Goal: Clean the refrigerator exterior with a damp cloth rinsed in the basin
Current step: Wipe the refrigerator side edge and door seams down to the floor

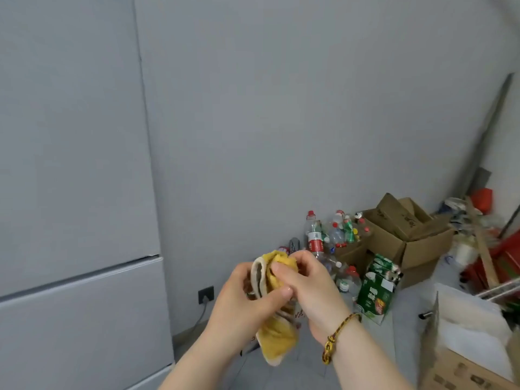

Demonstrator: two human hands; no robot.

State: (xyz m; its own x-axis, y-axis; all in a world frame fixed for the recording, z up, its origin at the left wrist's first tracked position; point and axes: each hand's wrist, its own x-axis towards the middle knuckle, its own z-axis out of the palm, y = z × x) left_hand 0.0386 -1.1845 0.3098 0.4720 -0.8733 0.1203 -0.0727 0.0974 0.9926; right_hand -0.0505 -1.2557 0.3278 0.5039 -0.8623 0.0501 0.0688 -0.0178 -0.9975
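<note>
A pale grey refrigerator (pixel 76 164) fills the left of the head view, with a seam between its upper and lower doors. In front of me, to the right of the fridge, both hands hold a bunched yellow cloth (pixel 278 342) with a beige edge. My left hand (pixel 242 305) grips its middle from the left. My right hand (pixel 306 280), with a braided bracelet on the wrist, pinches the top of the cloth. The cloth's lower end hangs below the hands. No basin is in view.
A grey wall (pixel 309 108) stands behind. On the floor at the back right lie several plastic bottles (pixel 332 237), open cardboard boxes (pixel 405 237), a green carton (pixel 377 291) and red items. A box (pixel 472 347) stands at the lower right. A wall socket (pixel 206 294) with a cable sits low.
</note>
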